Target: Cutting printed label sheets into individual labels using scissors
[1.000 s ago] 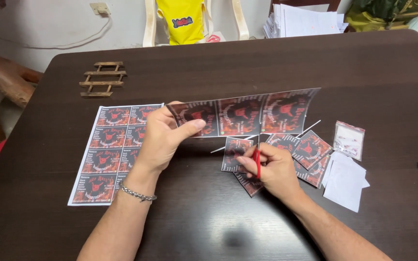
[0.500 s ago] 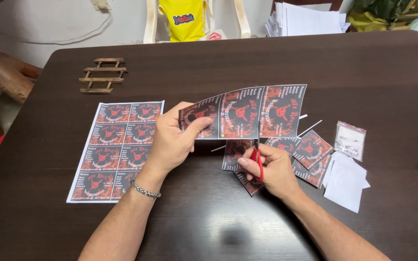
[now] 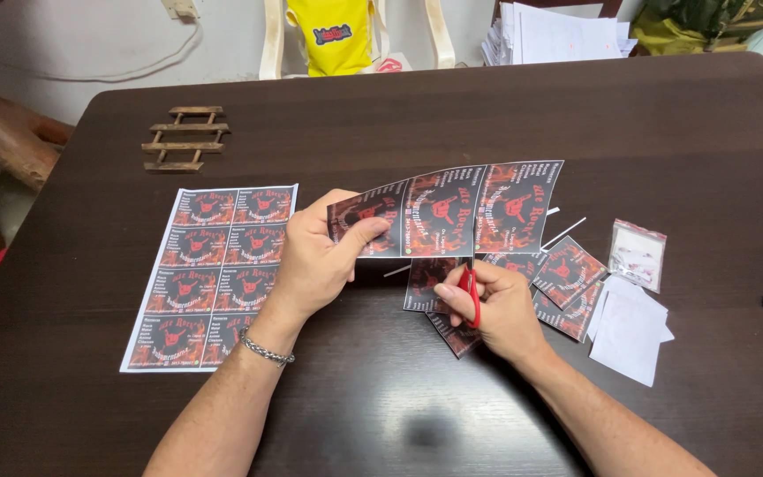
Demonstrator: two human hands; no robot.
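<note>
My left hand (image 3: pixel 321 256) pinches the left end of a strip of three printed red-and-black cards (image 3: pixel 452 210), lifted a little above the dark table (image 3: pixel 381 115). My right hand (image 3: pixel 492 309) grips red-handled scissors (image 3: pixel 472 296) just under the strip's lower edge. Their blades are mostly hidden behind the strip. Several single cut cards (image 3: pixel 567 274) lie beneath and to the right of that hand. An uncut sheet of the same cards (image 3: pixel 214 269) lies flat to the left of my left hand.
White paper pieces (image 3: pixel 629 327) and a small clear bag (image 3: pixel 638 254) lie at the right. A small wooden rack (image 3: pixel 183 140) sits at the back left. A yellow bag (image 3: pixel 337 35) hangs on a chair beyond the table, next to a paper stack (image 3: pixel 558 31).
The strip was lifted off the table and tilted up toward me. My left hand shifted its hold to the strip's left end. The right hand with the scissors stayed nearly in place.
</note>
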